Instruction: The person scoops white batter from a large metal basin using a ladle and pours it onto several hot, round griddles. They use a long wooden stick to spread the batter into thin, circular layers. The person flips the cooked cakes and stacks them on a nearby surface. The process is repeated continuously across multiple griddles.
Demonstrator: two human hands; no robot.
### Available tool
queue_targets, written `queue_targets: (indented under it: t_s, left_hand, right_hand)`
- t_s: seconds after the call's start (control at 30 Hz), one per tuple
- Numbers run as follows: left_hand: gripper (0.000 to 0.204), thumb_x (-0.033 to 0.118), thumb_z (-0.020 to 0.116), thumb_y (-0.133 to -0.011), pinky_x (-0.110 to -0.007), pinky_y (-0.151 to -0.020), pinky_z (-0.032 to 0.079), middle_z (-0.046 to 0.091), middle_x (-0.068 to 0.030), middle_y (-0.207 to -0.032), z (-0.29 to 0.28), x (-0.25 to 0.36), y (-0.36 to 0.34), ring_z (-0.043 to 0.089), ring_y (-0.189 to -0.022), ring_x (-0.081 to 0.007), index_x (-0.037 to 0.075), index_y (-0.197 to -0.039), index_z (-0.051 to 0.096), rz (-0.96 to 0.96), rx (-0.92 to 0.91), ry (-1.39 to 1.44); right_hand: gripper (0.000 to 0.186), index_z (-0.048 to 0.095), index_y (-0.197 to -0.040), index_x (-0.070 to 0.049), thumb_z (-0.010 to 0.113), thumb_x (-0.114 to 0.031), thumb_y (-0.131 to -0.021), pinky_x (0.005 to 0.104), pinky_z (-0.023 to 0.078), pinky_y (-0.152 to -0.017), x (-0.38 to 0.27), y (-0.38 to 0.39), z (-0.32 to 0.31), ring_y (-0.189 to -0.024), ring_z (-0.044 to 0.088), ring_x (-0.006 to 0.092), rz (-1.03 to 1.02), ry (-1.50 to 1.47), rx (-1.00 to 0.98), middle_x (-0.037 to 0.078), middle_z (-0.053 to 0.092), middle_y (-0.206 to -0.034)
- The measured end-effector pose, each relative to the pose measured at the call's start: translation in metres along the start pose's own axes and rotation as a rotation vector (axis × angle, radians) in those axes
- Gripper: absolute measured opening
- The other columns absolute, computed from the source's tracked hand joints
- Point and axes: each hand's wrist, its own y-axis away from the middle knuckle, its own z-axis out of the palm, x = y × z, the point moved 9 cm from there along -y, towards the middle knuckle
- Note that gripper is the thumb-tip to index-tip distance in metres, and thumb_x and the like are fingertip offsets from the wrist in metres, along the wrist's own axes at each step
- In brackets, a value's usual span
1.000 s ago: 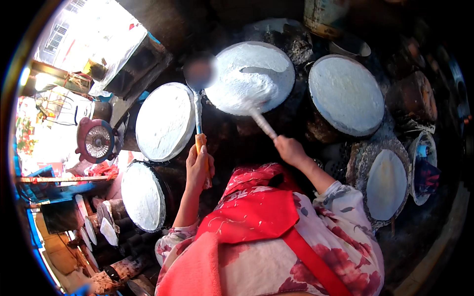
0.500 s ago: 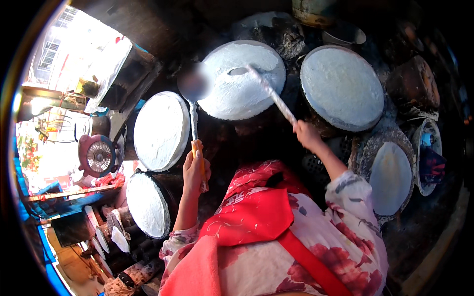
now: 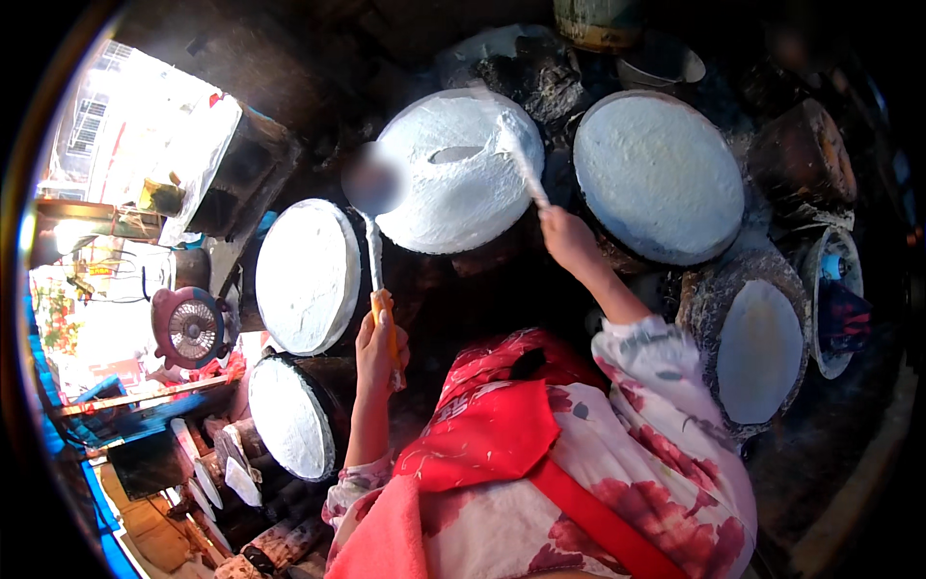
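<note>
My left hand grips the orange handle of a long ladle, whose round head is blurred beside the centre griddle. My right hand is closed on a pale stick, its far end blurred by motion over the centre griddle. This griddle carries a rough white layer with an oval dark gap in it. A white-coated griddle stands at left, another at right, and a third at lower left. At right a stained stand bears a smooth pale oval sheet.
A red fan stands at left by the bright opening. A white basin holding blue things sits at far right, near a dark cylinder. A container and a bowl are at the back. Stacked discs and cylinders fill the lower left.
My right hand has moved up, sweeping the stick to the upper right of the centre griddle, where the white layer's shape has changed. My left hand keeps the ladle. The view has shifted slightly.
</note>
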Motion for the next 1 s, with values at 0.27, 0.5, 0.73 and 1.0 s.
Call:
queue_targets:
  t_s: [0.27,0.5,0.73,1.0]
  left_hand:
    - [0.040,0.038,0.044,-0.096,-0.022,-0.035,0.032,0.042,-0.0015,-0.058,0.003,-0.010,0.006,0.040,-0.038,-0.0100,0.008,-0.123,0.044,-0.022,-0.005,0.057]
    - [0.032,0.036,0.045,-0.096,-0.022,-0.034,0.030,0.041,0.0002,-0.057,-0.008,-0.006,0.016,0.039,-0.038,-0.0085,0.010,-0.115,0.047,-0.059,0.020,0.057]
    - [0.031,0.035,0.047,-0.095,-0.022,-0.035,0.031,0.042,0.0002,-0.058,-0.008,-0.007,0.021,0.039,-0.038,-0.0086,0.010,-0.114,0.048,-0.073,0.015,0.101]
    - [0.031,0.037,0.055,-0.090,-0.024,-0.035,0.034,0.046,-0.0007,-0.060,-0.032,-0.005,0.033,0.043,-0.041,-0.0105,0.011,-0.105,0.048,-0.230,0.154,0.027]
  right_hand:
    - [0.018,0.055,-0.084,-0.002,0.049,-0.019,-0.085,0.0475,0.051,-0.066,-0.048,0.032,0.066,-0.072,0.064,0.0368,0.005,0.183,-0.264,0.021,0.064,-0.071]
    - [0.018,0.057,-0.088,-0.001,0.046,-0.015,-0.085,0.0473,0.051,-0.067,-0.010,-0.003,0.016,-0.076,0.065,0.0365,0.171,0.204,-0.131,0.021,0.064,-0.079]
    - [0.018,0.060,-0.086,-0.001,0.047,-0.012,-0.080,0.0467,0.051,-0.069,-0.051,-0.035,0.035,-0.077,0.064,0.0380,-0.031,0.309,-0.240,0.021,0.065,-0.078]
    - [0.017,0.058,-0.088,-0.005,0.047,-0.017,-0.084,0.0514,0.048,-0.069,-0.103,-0.022,0.066,-0.081,0.061,0.0401,-0.292,0.397,-0.505,0.020,0.063,-0.083]
